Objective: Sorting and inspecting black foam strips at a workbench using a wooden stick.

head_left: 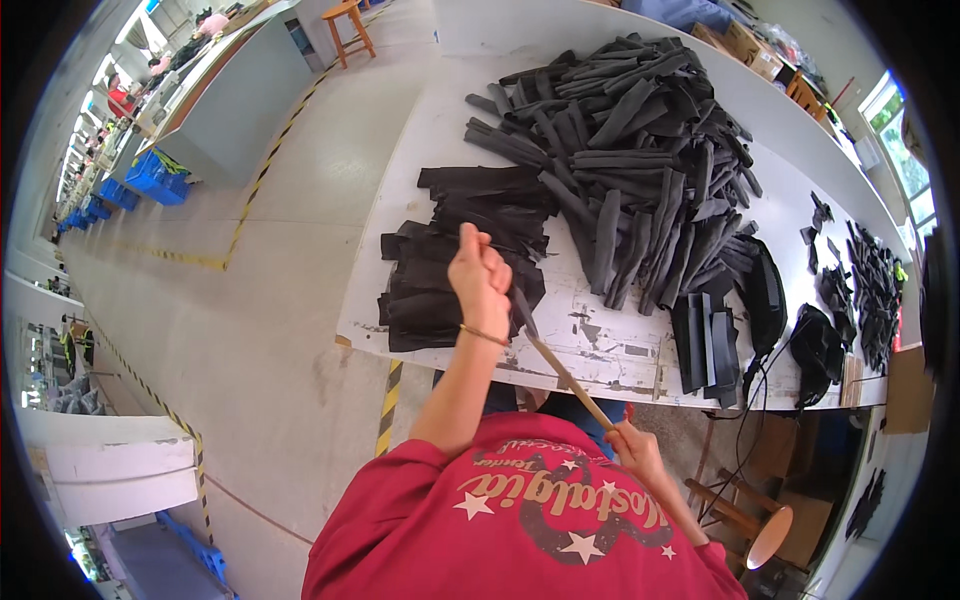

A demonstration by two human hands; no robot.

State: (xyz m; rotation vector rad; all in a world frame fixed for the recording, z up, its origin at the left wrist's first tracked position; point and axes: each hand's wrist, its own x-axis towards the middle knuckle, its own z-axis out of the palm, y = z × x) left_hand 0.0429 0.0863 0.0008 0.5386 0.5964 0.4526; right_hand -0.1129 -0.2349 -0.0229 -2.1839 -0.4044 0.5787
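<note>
My left hand (pixel 480 278) is raised over the near left of the white table, its fingers curled closed. What they hold, if anything, is hidden. Beside its heel is a dark piece (pixel 525 315), which looks like black fabric, at the upper end of a thin wooden stick (pixel 570 382). My right hand (pixel 636 446) grips the stick's lower end, close to my body at the table's front edge. Flat black fabric pieces (pixel 425 285) lie in overlapping rows under and around my left hand. Farther back rises a large heap of rolled black fabric strips (pixel 640 140).
The white table (pixel 610 350) has a low back wall. On its right lie a small stack of black strips (pixel 705 340), black bags (pixel 817 350) with cords, and more black pieces (pixel 875 295). A wooden stool (pixel 770 537) stands lower right. Yellow-black tape (pixel 245 215) marks the floor.
</note>
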